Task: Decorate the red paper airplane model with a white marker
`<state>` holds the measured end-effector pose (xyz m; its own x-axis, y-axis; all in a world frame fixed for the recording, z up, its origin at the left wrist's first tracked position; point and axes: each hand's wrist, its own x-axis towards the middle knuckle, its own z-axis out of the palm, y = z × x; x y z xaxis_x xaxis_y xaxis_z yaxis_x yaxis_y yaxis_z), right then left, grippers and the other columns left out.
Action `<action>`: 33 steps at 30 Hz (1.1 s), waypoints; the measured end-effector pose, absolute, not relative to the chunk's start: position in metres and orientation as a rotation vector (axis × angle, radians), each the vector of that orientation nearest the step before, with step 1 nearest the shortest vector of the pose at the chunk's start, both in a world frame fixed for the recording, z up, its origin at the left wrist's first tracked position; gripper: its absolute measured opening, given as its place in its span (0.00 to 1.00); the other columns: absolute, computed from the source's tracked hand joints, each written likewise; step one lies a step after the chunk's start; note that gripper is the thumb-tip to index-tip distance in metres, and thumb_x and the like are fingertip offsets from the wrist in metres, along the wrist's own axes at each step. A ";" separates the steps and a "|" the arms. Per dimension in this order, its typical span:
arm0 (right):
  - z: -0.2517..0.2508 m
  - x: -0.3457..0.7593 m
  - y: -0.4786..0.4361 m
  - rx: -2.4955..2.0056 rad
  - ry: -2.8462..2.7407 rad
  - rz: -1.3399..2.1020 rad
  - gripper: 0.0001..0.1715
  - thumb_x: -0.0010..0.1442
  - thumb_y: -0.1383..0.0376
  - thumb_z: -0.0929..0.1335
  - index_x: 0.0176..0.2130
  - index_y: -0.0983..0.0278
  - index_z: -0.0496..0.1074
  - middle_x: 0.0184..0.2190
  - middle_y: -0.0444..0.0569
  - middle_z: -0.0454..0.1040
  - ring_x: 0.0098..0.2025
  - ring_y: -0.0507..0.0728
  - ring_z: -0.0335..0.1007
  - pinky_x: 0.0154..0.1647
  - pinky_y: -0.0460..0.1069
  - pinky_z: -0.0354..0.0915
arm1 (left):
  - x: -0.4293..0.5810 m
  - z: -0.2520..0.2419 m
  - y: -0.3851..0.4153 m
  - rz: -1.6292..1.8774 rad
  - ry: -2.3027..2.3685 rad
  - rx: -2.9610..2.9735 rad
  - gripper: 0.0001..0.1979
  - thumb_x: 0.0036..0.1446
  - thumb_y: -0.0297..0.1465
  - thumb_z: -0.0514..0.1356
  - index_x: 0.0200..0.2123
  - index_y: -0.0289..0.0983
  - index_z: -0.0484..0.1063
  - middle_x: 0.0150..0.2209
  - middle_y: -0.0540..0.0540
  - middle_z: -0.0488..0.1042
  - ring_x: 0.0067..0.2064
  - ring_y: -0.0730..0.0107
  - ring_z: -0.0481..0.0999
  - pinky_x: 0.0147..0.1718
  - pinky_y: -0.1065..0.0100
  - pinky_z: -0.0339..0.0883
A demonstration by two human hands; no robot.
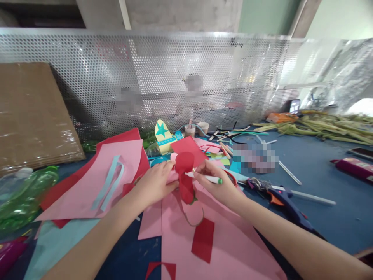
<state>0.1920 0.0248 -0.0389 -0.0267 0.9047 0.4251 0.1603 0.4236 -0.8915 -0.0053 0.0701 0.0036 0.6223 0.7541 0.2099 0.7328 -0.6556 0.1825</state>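
Craft table, read left to right. At 9 o'clock of your hands a green plastic bottle lies on its side, and beside it a left pink sheet carries 2 pale blue strips. Your left hand, at 9 o'clock of the red paper curl, has its fingers closed narrowly on the curl's near edge together with a fold of pink paper. The curl stands roughly upright between your 2 hands, over the central pink sheet. A loose red rectangle lies at 6 o'clock of the curl. Your right hand, at 3 o'clock of the curl, pinches a white pen between thumb and fingertips. The pen's white end meets the curl about mid-height and its green end points to 3 o'clock. The paper looks thin, so brace it with your left fingers close to the contact point, press lightly, and rest your right wrist on the central sheet for control. A blue glue gun lies near, at 4 o'clock of the right hand. Whether it is hot cannot be told, so steer your forearm clear of its nozzle.
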 end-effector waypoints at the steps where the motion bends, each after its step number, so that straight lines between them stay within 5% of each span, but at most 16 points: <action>1: -0.039 0.192 0.025 -0.997 -1.494 0.791 0.10 0.58 0.62 0.67 0.28 0.62 0.62 0.25 0.41 0.66 0.28 0.51 0.61 0.31 0.46 0.59 | -0.005 0.004 0.070 0.392 1.284 2.753 0.17 0.55 0.35 0.58 0.48 0.39 0.64 0.46 0.40 0.73 0.50 0.49 0.72 0.44 0.51 0.68; 33: -0.040 0.193 0.028 -1.020 -1.488 0.772 0.12 0.58 0.61 0.66 0.27 0.61 0.59 0.23 0.41 0.64 0.26 0.50 0.57 0.27 0.46 0.56 | -0.005 0.005 0.069 0.359 1.300 2.721 0.17 0.55 0.34 0.58 0.48 0.38 0.65 0.48 0.39 0.72 0.51 0.49 0.71 0.46 0.52 0.67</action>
<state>0.1928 0.0276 -0.0398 -0.0082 0.9083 0.4183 0.1809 0.4127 -0.8927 -0.0047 0.0691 0.0048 0.6066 0.7774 0.1662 0.7527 -0.6290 0.1945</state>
